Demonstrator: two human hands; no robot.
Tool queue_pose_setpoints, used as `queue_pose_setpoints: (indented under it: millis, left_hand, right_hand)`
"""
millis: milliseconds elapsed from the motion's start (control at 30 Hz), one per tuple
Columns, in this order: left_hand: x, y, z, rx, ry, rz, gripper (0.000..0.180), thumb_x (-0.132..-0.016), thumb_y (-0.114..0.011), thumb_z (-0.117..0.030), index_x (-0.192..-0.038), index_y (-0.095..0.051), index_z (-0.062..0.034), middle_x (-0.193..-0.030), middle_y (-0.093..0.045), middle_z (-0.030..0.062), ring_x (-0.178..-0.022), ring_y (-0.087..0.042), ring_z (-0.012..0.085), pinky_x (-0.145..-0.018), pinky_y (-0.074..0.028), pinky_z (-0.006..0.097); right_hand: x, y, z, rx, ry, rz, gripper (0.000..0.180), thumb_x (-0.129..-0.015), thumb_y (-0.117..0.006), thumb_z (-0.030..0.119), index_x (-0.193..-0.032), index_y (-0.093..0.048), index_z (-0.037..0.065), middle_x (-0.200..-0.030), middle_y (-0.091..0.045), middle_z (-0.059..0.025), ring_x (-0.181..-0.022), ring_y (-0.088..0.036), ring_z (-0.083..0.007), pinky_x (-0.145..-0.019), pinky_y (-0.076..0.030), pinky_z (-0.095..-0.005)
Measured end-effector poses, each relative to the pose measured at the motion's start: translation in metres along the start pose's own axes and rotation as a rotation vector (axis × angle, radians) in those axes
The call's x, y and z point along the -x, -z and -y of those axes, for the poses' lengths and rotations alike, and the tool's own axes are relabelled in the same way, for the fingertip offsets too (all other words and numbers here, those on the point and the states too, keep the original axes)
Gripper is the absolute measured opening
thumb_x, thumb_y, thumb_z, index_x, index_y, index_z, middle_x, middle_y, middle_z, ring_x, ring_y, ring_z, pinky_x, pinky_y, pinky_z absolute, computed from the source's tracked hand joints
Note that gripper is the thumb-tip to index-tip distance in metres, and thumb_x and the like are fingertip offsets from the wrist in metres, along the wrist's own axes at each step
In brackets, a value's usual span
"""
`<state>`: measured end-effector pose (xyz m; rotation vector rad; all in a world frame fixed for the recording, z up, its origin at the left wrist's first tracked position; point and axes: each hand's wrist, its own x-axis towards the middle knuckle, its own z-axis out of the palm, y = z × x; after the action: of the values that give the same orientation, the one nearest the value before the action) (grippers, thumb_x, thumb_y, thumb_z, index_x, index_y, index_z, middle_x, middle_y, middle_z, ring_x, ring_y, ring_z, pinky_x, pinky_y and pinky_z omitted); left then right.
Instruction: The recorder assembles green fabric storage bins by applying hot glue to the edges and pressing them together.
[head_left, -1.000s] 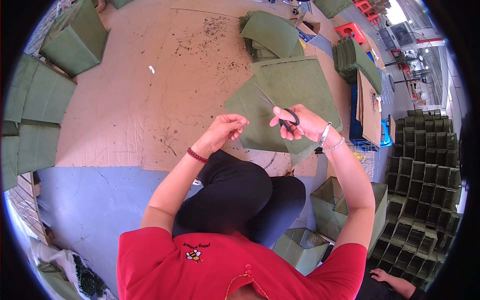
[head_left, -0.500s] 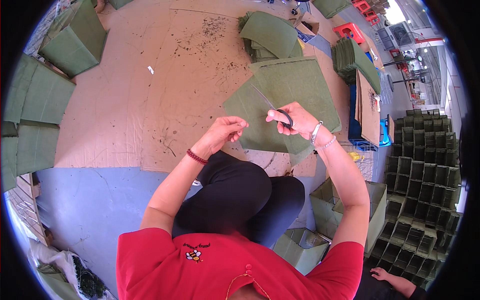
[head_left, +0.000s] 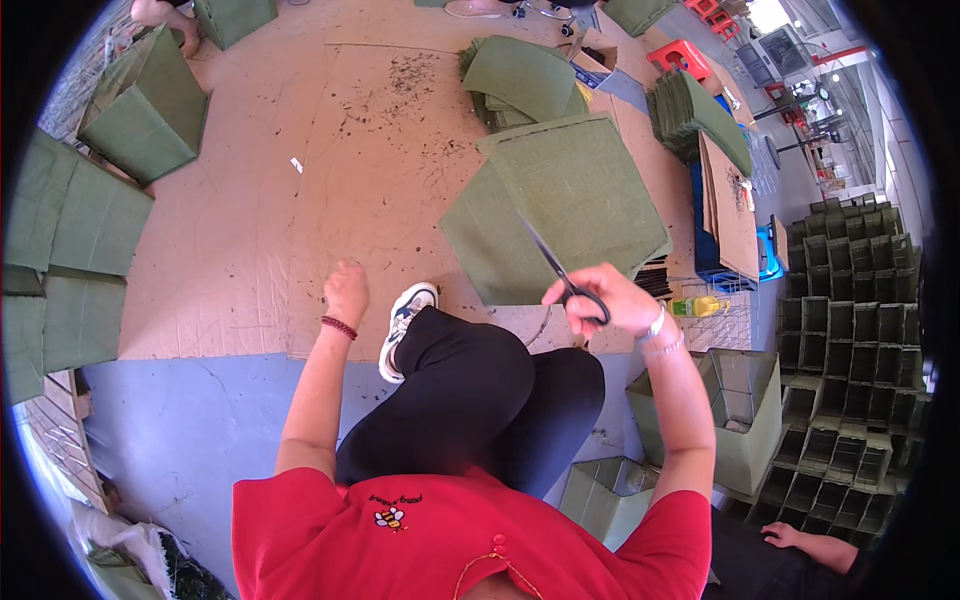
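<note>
My right hand point(head_left: 617, 300) grips black-handled scissors point(head_left: 552, 260), with fingers through the handle loops and the blades pointing up and to the left. Beyond the blades lie flat green fabric sheets point(head_left: 585, 185), overlapping on the cardboard. My left hand point(head_left: 346, 290) is held out over the cardboard to the left, its fingers curled closed. Whatever it may hold is hidden or too small to make out. A red beaded bracelet circles that wrist.
Cardboard point(head_left: 240, 250) covers the floor, with dark scraps point(head_left: 415, 80) scattered on it. Stacked green sheets point(head_left: 530, 75) lie beyond. Green boxes point(head_left: 150, 120) line the left side; an open green box point(head_left: 745, 400) stands near my right arm. Another person's hand point(head_left: 782, 535) shows at lower right.
My left hand has moved away from the scissors, to the left and lower. My right hand with the scissors has come slightly nearer to me. My shoe now shows.
</note>
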<state>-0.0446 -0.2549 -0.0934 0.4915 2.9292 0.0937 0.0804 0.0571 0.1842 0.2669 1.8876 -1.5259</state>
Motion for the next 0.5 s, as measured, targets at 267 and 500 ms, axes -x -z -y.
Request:
queue_pose_setpoints:
  millis: [267, 500]
  left_hand:
    - [-0.027, 0.073, -0.016, 1.291, -0.028, 0.371, 0.023, -0.083, -0.06, -0.02, -0.096, -0.063, -0.0008, -0.088, -0.064, 0.0109, -0.075, -0.062, 0.0163, -0.065, -0.05, 0.028]
    - [-0.054, 0.052, -0.072, 2.102, 0.021, 0.522, 0.024, -0.09, -0.052, -0.017, -0.107, -0.055, -0.0019, -0.1, -0.06, 0.0065, -0.09, -0.057, 0.0147, -0.078, -0.047, 0.028]
  right_hand:
    - [0.085, -0.04, -0.094, -0.366, 0.362, -0.524, 0.054, -0.074, -0.07, 0.04, -0.104, -0.056, -0.002, -0.068, -0.06, -0.0042, -0.057, -0.057, -0.0122, -0.05, -0.043, -0.0214]
    - [0.136, -0.086, -0.164, -0.602, 0.205, -0.972, 0.047, -0.076, -0.071, 0.023, -0.11, -0.053, -0.004, -0.085, -0.062, -0.0057, -0.071, -0.058, -0.0104, -0.065, -0.046, -0.0229]
